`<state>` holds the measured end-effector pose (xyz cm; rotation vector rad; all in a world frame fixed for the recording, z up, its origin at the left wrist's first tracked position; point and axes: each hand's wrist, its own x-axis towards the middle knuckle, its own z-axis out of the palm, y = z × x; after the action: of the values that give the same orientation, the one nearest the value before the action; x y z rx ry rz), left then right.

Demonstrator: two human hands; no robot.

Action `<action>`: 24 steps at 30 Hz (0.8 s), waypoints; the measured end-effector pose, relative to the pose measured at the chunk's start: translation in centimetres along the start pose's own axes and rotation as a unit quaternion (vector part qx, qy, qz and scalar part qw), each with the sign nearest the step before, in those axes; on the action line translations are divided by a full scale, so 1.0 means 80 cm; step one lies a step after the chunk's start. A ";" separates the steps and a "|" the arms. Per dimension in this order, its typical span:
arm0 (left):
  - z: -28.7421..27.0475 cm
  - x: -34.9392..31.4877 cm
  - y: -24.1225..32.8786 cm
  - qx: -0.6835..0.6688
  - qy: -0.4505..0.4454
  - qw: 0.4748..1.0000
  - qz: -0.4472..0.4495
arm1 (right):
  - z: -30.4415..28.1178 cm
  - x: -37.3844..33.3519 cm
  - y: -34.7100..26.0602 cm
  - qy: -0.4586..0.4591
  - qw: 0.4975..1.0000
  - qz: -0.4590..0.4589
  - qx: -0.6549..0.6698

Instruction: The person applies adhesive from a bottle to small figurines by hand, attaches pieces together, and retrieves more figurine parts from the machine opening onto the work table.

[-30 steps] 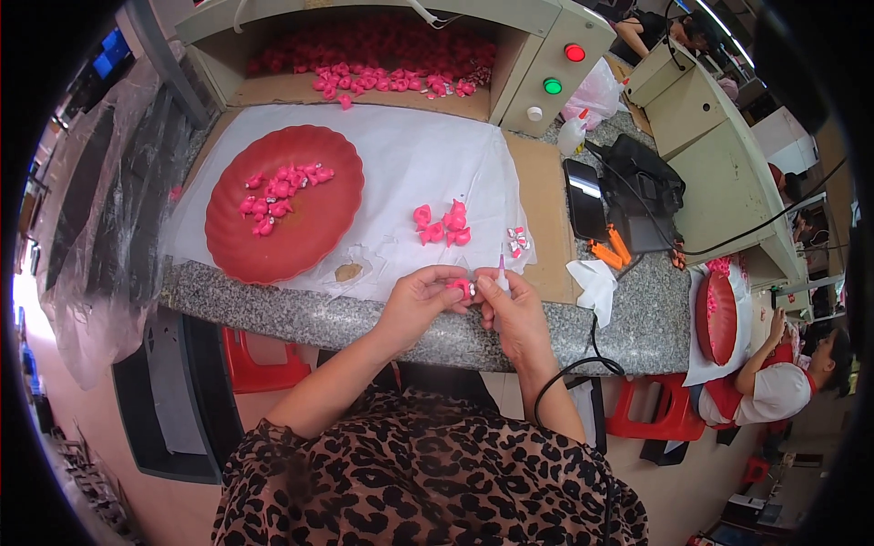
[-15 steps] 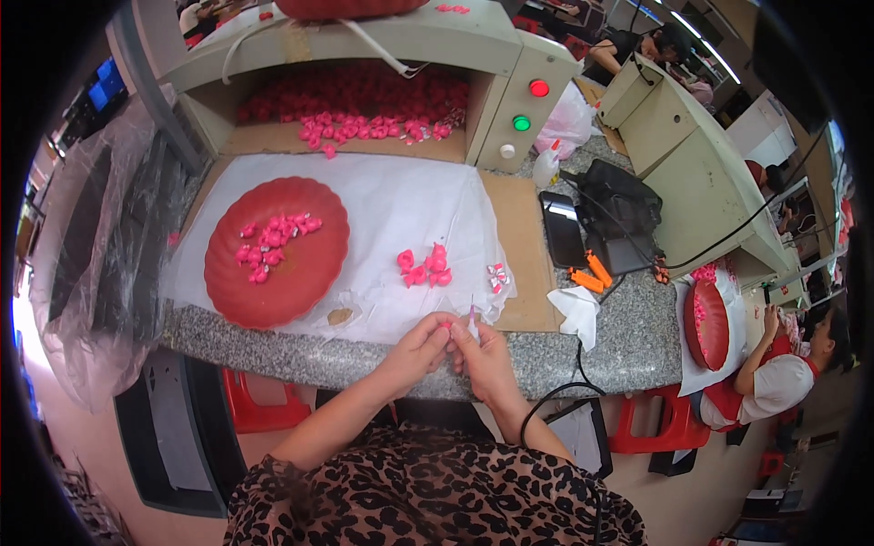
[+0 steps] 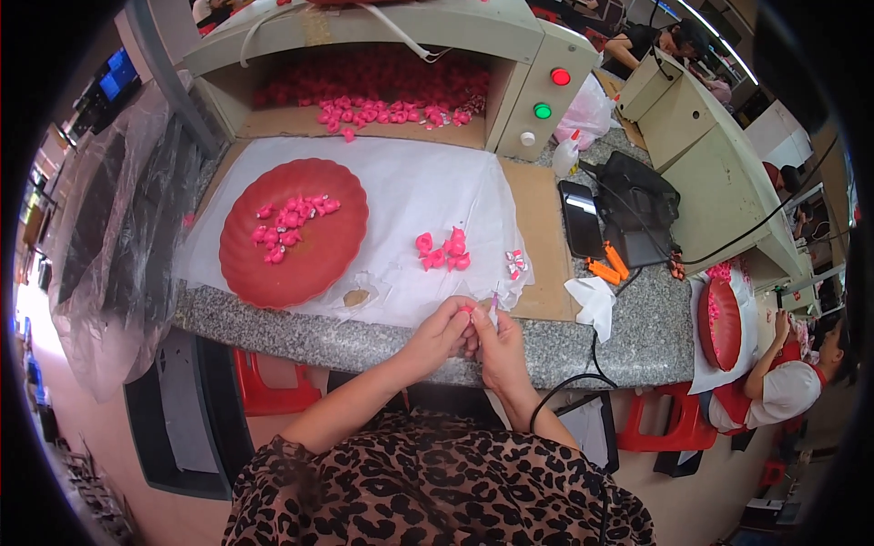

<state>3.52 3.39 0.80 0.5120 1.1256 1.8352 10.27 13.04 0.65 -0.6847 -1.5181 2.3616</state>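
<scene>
Granite counter (image 3: 651,341); bent left fingers (image 3: 450,309) meet right fingers (image 3: 488,331).

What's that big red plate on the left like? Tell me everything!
The red plate is wide, round and shallow, with a wavy, scalloped rim. It looks like plastic. It rests on a white sheet, and small pink pieces, some with whitish bits, lie clustered inside, leaving much of its surface bare. The left hand and right hand are apart from it.

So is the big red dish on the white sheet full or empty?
Neither, just partly filled: pink pieces lie clustered in the red dish, with bare red surface showing around them.
</scene>
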 end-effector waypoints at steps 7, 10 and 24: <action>-0.001 0.002 -0.008 0.054 -0.009 0.998 0.039 | 0.005 -0.003 -0.002 -0.004 1.000 -0.019 0.014; 0.000 0.003 -0.011 0.043 -0.012 0.998 0.032 | 0.005 -0.004 0.000 -0.006 1.000 -0.025 0.015; -0.001 0.001 0.002 0.026 -0.010 1.000 -0.003 | 0.003 -0.002 -0.012 -0.012 0.992 0.018 0.125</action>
<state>3.36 3.42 0.87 0.5545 1.1641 1.7953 10.25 13.22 1.64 -0.6290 -1.1971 2.5367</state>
